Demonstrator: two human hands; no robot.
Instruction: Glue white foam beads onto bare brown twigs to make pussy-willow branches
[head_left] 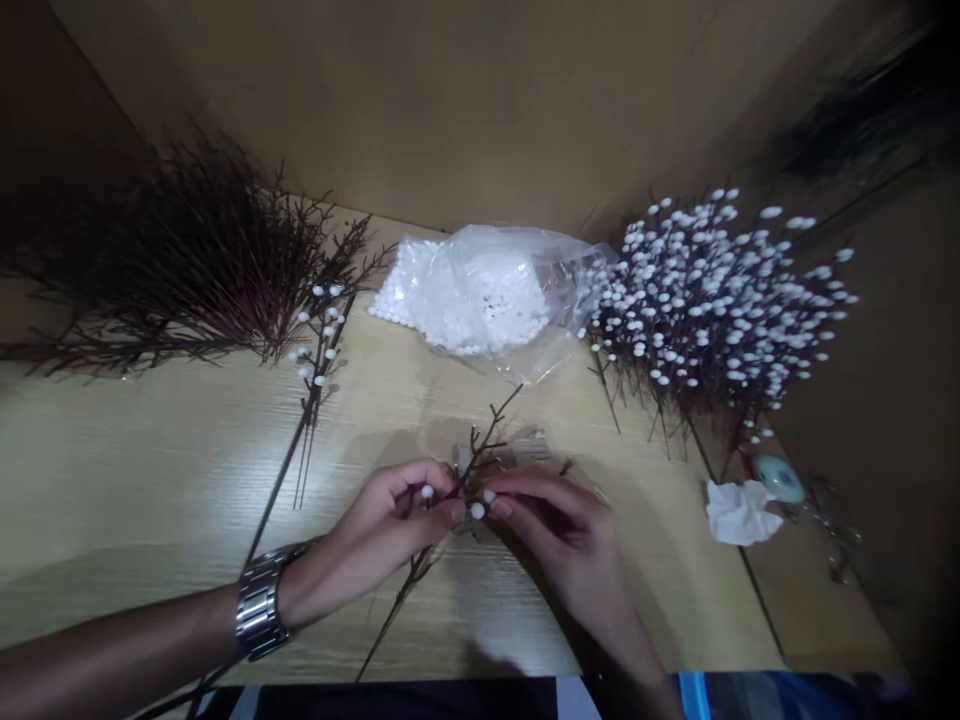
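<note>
My left hand (397, 515), with a metal watch on its wrist, pinches a dark branched stem (484, 440) at the middle of the table. The stem slants from lower left to upper right, and its upper twigs are bare. Two white balls show near the fingers, one (427, 492) by my left thumb and another (477, 511) between the hands. My right hand (566, 530) holds a small white ball (489, 496) between thumb and forefinger, close against the stem. Behind the hands lies a clear plastic bag (495, 290) full of white balls.
Bare dark stems (225, 260) are heaped at the left, beside a stem with white balls (322, 350). A pile of white-tipped stems (712, 300) lies at the right. Nearer are a crumpled tissue (742, 512) and a pale green object (778, 479). Some small object lies partly hidden behind the hands.
</note>
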